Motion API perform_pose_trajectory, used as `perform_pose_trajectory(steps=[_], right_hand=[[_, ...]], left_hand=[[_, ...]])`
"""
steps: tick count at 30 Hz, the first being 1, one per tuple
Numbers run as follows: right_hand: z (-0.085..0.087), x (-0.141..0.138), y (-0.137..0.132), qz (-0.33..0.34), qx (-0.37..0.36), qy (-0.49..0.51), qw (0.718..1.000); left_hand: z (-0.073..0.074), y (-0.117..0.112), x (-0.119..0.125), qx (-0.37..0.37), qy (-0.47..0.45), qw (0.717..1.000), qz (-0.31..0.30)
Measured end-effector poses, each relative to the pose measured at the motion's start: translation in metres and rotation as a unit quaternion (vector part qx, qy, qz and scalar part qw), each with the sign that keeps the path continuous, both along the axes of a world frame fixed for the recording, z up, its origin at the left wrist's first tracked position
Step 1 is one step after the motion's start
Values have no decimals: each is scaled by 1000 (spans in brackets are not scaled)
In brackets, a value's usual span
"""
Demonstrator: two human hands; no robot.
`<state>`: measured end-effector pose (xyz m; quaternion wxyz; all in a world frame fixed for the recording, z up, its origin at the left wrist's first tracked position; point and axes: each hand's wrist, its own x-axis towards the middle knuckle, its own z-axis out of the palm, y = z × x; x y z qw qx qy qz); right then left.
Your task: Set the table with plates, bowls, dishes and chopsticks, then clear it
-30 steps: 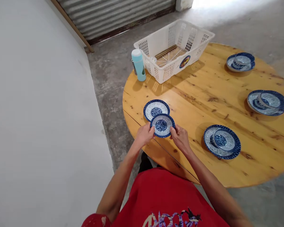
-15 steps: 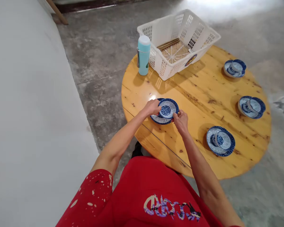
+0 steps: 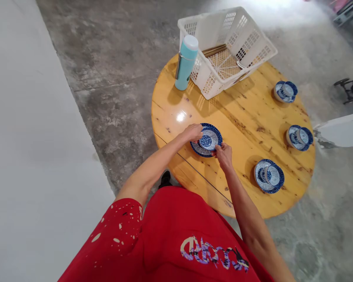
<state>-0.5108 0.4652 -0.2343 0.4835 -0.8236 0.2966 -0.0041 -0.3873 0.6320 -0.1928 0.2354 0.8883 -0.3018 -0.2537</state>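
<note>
Both of my hands are at a blue-and-white patterned bowl (image 3: pixel 209 140) that sits over a larger blue-rimmed plate (image 3: pixel 198 150) near the left side of the round table. With closed fingers, my left hand (image 3: pixel 194 132) grips the bowl's left rim. My right hand (image 3: pixel 223 152) pinches its lower right rim between thumb and fingers. The bowl covers much of the plate, and whether its base touches the plate is hidden.
A white plastic basket (image 3: pixel 214 87) holding brown chopsticks (image 3: pixel 214 50) stands at the table's back. Beside it is a light blue flask (image 3: pixel 186 64). Three stacked blue-and-white bowl sets, one nearer (image 3: pixel 269 176), line the right side of the wooden table (image 3: pixel 238 121).
The bowl has shifted slightly and sits more centred over the plate, both hands still on its rim. The view has turned a little, so basket, flask and bowl sets appear displaced.
</note>
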Motion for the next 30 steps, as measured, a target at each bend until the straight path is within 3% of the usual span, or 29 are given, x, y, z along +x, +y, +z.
perform_pose_trajectory(steps=[9, 20, 30], right_hand=[[9, 0, 7, -19, -1, 8, 1000], [26, -4, -9, -28, -11, 14, 999], [14, -3, -5, -39, 20, -2, 999]], left_hand=[[-10, -1, 10, -31, 24, 999, -16], [5, 5, 25, -50, -30, 997, 42], [-8, -3, 14, -33, -19, 998, 48]])
